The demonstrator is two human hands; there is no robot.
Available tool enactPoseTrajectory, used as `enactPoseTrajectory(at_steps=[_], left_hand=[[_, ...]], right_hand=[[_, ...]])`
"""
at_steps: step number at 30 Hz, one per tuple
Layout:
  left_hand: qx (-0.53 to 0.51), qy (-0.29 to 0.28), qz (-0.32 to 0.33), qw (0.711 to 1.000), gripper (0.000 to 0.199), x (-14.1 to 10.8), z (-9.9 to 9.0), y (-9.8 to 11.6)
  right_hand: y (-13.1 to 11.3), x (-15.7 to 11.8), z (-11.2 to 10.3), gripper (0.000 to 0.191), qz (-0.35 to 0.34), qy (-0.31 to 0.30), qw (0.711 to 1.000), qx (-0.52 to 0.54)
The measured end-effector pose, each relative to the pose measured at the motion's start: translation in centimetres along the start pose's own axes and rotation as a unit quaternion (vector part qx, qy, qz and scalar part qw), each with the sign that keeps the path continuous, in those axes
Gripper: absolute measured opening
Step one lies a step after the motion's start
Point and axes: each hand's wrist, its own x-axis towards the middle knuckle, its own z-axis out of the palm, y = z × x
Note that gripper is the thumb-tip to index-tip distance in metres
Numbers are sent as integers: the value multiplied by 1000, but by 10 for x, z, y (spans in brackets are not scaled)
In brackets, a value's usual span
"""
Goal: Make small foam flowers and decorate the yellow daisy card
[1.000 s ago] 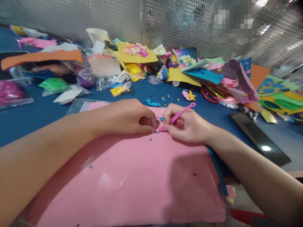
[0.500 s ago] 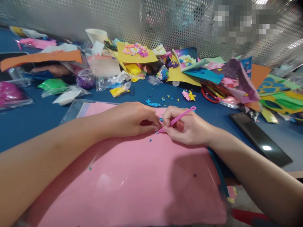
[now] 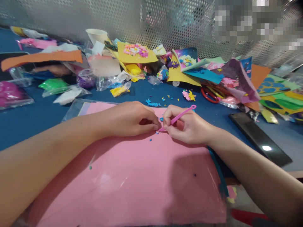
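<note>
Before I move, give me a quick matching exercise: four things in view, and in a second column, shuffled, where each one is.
Things:
1. Slim pink plastic tool with a looped end
2. Black rectangular phone-like slab
3. White paper cup
4. Rounded magenta lump

Places:
A. Inside a clear plastic bag
B. Lying flat beside the right forearm
C. Gripped in the right hand
D. At the back, near the perforated metal panel

Pairs: 1-C, 2-B, 3-D, 4-A.
</note>
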Motion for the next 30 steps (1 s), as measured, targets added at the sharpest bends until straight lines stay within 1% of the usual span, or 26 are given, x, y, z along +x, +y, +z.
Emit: enactPoseTrajectory(at_steps=[12, 17, 23, 30], left_hand=[[-7, -14, -6, 1000, 20, 0, -1, 2], [-15, -21, -31, 999, 21, 0, -2, 3], [-24, -14, -16, 999, 21, 0, -2, 4], [-24, -19, -26, 999, 23, 0, -2, 4]], right_hand=[[-5, 1, -1, 13, -42, -1, 999, -21], [-7, 1, -2, 15, -65, -3, 997, -53], [-10, 0, -3, 17, -38, -37, 994, -97], [-13, -1, -3, 18, -43, -42, 992, -110]])
